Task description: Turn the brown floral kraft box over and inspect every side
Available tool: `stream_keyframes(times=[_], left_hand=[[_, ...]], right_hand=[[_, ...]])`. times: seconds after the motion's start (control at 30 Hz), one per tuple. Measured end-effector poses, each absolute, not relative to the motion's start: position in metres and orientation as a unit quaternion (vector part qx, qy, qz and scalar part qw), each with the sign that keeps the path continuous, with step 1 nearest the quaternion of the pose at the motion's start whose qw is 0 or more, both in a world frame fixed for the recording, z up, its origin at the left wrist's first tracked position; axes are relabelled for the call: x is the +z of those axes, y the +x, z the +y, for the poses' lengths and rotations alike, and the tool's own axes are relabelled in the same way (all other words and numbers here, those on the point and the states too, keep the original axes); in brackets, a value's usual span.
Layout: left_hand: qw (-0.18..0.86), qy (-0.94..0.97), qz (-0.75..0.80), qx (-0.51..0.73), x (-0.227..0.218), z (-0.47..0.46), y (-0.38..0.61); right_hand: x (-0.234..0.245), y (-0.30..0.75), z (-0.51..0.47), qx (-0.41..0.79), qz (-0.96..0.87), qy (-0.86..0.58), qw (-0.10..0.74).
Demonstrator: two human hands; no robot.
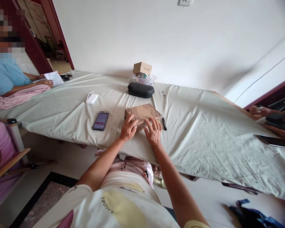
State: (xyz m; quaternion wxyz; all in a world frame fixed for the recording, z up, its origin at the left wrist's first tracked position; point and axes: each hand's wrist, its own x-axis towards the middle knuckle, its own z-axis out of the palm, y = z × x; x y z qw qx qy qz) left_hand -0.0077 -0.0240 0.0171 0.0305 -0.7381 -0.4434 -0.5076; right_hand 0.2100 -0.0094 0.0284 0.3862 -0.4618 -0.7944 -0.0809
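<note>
A brown cardboard box (144, 111) printed with dark rose outlines lies closed on the cloth-covered table in front of me. My left hand (129, 128) rests at its near left corner, with the fingers apart and touching the box. On the near right edge lies my right hand (153, 130), palm down, its fingers spread over the lid. Just right of the box is a black marker pen (164, 123). The near side of the box is partly hidden by my hands.
Behind the box sit a black zip case (141, 90) and a clear plastic basket (154, 78) topped by a small carton (142, 67). To the left are a phone (101, 121) and a white corded device (92, 98). Other people sit at both table ends.
</note>
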Motion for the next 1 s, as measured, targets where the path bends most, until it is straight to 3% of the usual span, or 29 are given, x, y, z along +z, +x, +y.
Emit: stream_keyframes(times=[0.13,0.27,0.43,0.57,0.7,0.8,1.0], left_hand=[[0.016,-0.701,-0.469,-0.537,0.016,-0.023,-0.014],[-0.021,-0.677,-0.497,-0.543,0.012,-0.019,-0.019],[-0.039,-0.622,-0.545,-0.561,0.007,-0.014,-0.017],[-0.033,-0.591,-0.677,-0.437,0.01,-0.015,-0.012],[-0.017,-0.611,-0.706,-0.358,0.01,-0.017,-0.01],[-0.013,-0.613,-0.688,-0.39,0.005,-0.014,-0.013],[0.044,-0.569,-0.573,-0.588,-0.001,-0.009,-0.022]], right_hand=[[0.015,0.232,0.009,-0.043,-0.704,-0.537,0.462],[-0.004,0.247,0.026,0.082,-0.658,-0.545,0.512],[-0.007,0.246,0.027,0.103,-0.68,-0.571,0.447],[0.0,0.239,0.02,0.073,-0.667,-0.639,0.376],[0.002,0.238,0.018,0.071,-0.678,-0.641,0.353],[0.003,0.24,0.019,0.082,-0.672,-0.615,0.405],[0.017,0.241,0.008,0.045,-0.648,-0.497,0.576]])
